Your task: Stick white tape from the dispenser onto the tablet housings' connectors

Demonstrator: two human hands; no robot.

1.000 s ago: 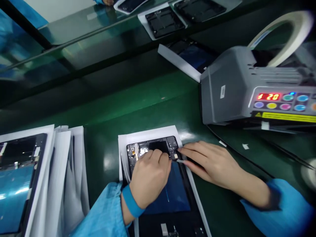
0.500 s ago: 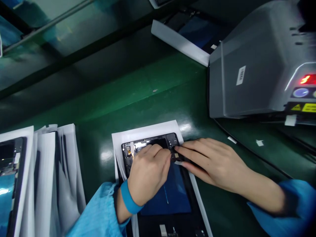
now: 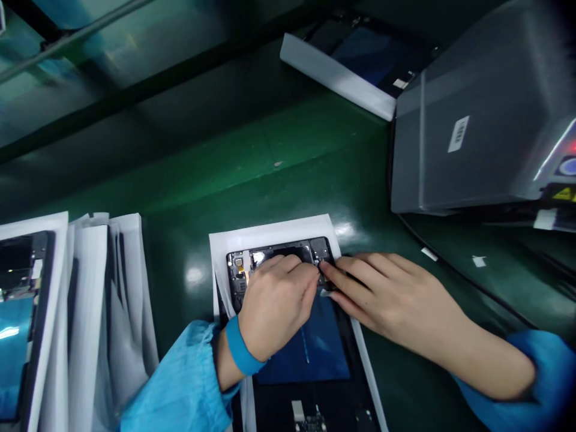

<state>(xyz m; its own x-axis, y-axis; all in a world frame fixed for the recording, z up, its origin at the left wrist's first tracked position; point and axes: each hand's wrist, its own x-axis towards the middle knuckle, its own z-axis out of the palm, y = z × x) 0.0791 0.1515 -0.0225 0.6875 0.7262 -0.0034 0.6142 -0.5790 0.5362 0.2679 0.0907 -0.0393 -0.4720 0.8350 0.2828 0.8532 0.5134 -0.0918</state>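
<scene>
Two bare hands work over one opened tablet (image 3: pixel 303 354), which lies on a white sheet (image 3: pixel 272 230) at the near middle of the green bench (image 3: pixel 189 207). The left hand (image 3: pixel 276 306) bunches its fingertips together by the far right corner; whether they pinch anything is hidden. The right hand (image 3: pixel 398 300) touches that corner, thumb and forefinger apart, beside a pale tab (image 3: pixel 324 293). This looks like fine fitting or loosening; the next move calls for a steady frame and light fingertip pressure. Wrapped panels (image 3: pixel 87 312) stand left; a grey machine (image 3: pixel 463 132) sits far right.
</scene>
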